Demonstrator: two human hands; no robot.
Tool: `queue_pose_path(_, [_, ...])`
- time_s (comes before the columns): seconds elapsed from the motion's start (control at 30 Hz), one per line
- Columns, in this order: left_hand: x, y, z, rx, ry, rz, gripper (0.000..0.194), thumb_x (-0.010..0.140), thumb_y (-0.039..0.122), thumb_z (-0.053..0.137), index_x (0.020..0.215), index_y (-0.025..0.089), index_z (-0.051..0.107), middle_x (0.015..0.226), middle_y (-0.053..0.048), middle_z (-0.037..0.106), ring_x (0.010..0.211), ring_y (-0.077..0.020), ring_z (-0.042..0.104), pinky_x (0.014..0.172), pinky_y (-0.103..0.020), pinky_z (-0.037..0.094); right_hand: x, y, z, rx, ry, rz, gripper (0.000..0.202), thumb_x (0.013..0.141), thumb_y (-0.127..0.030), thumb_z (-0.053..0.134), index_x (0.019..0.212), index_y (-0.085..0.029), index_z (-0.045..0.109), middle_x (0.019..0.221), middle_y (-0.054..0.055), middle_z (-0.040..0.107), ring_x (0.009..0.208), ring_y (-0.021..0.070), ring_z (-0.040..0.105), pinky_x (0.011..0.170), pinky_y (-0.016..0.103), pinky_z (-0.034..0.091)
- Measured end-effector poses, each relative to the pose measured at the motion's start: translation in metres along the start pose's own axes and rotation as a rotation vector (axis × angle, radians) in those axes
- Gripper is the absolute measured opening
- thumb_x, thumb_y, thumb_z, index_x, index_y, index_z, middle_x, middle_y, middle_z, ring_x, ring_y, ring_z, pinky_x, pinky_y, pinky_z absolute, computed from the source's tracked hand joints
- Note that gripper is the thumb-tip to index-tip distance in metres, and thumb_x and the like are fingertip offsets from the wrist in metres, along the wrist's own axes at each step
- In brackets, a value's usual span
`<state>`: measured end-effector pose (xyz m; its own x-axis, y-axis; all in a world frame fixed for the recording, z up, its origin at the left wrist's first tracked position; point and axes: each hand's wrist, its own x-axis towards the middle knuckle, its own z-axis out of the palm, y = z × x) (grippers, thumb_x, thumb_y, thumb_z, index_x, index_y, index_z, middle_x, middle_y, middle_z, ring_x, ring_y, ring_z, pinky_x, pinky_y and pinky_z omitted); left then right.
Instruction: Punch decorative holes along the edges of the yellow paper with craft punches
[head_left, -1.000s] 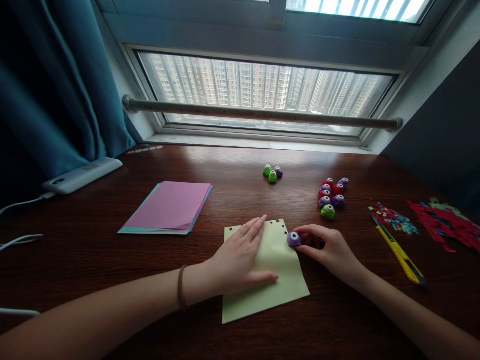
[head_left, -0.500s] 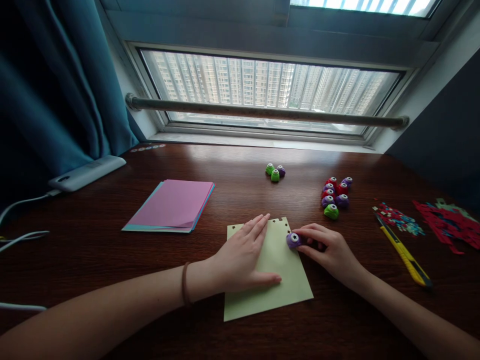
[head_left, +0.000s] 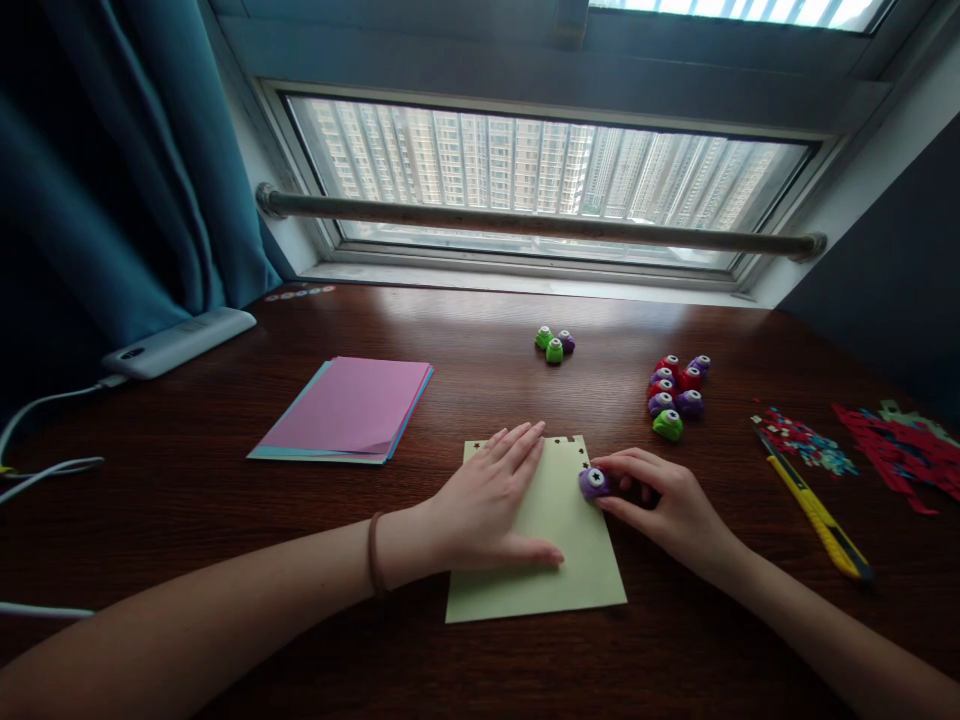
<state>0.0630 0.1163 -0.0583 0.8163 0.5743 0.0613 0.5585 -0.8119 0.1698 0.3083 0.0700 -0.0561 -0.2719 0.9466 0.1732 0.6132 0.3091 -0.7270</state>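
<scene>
A pale yellow-green sheet of paper (head_left: 570,540) lies on the dark wooden table, with small star-shaped holes along its top edge and near its upper right corner. My left hand (head_left: 487,505) rests flat on the sheet, fingers stretched out and thumb spread, holding nothing. At the sheet's upper right edge, my right hand (head_left: 660,495) grips a small purple punch (head_left: 594,483) between thumb and fingers. A black star shows on the punch's white top. The part of the edge under the punch is hidden.
Pink and blue paper (head_left: 352,405) is stacked at the left. Small punches (head_left: 555,350) stand at the back centre, several more (head_left: 667,425) at the right. Beyond these lie a yellow cutter (head_left: 821,520), confetti (head_left: 810,445) and red scraps (head_left: 889,450). A white device (head_left: 180,343) is by the curtain.
The sheet has turned slightly under my left hand, its lower left corner now higher. My right hand still holds the purple punch at the edge. The view has shifted a little.
</scene>
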Motion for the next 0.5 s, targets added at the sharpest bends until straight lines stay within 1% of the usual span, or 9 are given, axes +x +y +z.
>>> queue_pose_path(0.07, [0.0,0.0,-0.001,0.022,0.035,0.024,0.109,0.07,0.085,0.034,0.141,0.003,0.02,0.147,-0.017,0.007,0.136,-0.0287,0.006,0.112,-0.042,0.007,-0.001,0.0,0.0,-0.01,0.021,-0.015,0.029,0.079,-0.027,0.064,0.108,-0.023,0.059,0.095,0.001,0.058,0.072,0.0113,0.053,0.056,0.023,0.042])
queue_pose_path(0.13, [0.0,0.001,-0.003,0.053,0.083,0.046,0.106,0.072,0.083,0.035,0.142,0.005,0.019,0.147,-0.017,0.008,0.136,-0.0294,0.006,0.111,-0.045,0.005,-0.002,0.0,0.0,-0.058,0.062,-0.068,0.031,0.083,-0.029,0.06,0.112,-0.021,0.057,0.1,0.003,0.056,0.075,0.0123,0.052,0.059,0.023,0.043])
queue_pose_path(0.2, [-0.001,0.004,-0.006,0.086,0.139,0.065,0.101,0.074,0.08,0.036,0.143,0.008,0.018,0.147,-0.017,0.008,0.136,-0.0303,0.006,0.11,-0.048,0.004,-0.005,-0.002,0.0,-0.193,0.092,-0.175,0.037,0.085,-0.032,0.057,0.119,-0.019,0.054,0.109,0.008,0.052,0.085,0.0156,0.052,0.07,0.027,0.046])
queue_pose_path(0.27, [-0.001,0.007,-0.009,0.11,0.186,0.086,0.096,0.077,0.078,0.036,0.143,0.011,0.017,0.148,-0.015,0.007,0.136,-0.0313,0.005,0.109,-0.05,0.003,-0.008,-0.006,0.0,-0.399,0.104,-0.293,0.046,0.085,-0.037,0.056,0.126,-0.015,0.05,0.107,0.011,0.051,0.09,0.0198,0.05,0.076,0.032,0.045])
queue_pose_path(0.3, [-0.001,0.009,-0.01,0.118,0.2,0.096,0.094,0.078,0.076,0.037,0.143,0.012,0.017,0.148,-0.015,0.006,0.136,-0.0319,0.004,0.109,-0.05,0.002,-0.009,-0.008,0.0,-0.5,0.1,-0.34,0.051,0.085,-0.041,0.055,0.128,-0.013,0.049,0.102,0.011,0.051,0.088,0.0211,0.05,0.074,0.034,0.045])
queue_pose_path(0.37, [-0.001,0.012,-0.011,0.123,0.211,0.11,0.091,0.079,0.075,0.038,0.144,0.015,0.017,0.148,-0.013,0.006,0.136,-0.0328,0.004,0.109,-0.052,0.001,-0.011,-0.013,0.001,-0.659,0.086,-0.393,0.059,0.085,-0.048,0.052,0.129,-0.01,0.047,0.089,0.01,0.052,0.079,0.0212,0.049,0.066,0.034,0.044])
queue_pose_path(0.43, [0.0,0.016,-0.012,0.12,0.204,0.122,0.088,0.08,0.073,0.039,0.144,0.016,0.017,0.149,-0.01,0.007,0.135,-0.0333,0.004,0.108,-0.053,-0.001,-0.012,-0.016,0.004,-0.752,0.077,-0.425,0.06,0.086,-0.051,0.049,0.125,-0.006,0.05,0.083,0.009,0.052,0.074,0.0212,0.048,0.062,0.034,0.043])
queue_pose_path(0.5, [0.002,0.019,-0.012,0.112,0.179,0.145,0.085,0.082,0.07,0.04,0.144,0.018,0.014,0.149,-0.006,0.009,0.136,-0.0325,0.002,0.108,-0.054,-0.004,-0.01,-0.017,0.007,-0.796,0.082,-0.453,0.055,0.087,-0.05,0.047,0.116,-0.004,0.056,0.083,0.009,0.053,0.072,0.0213,0.048,0.061,0.034,0.042])
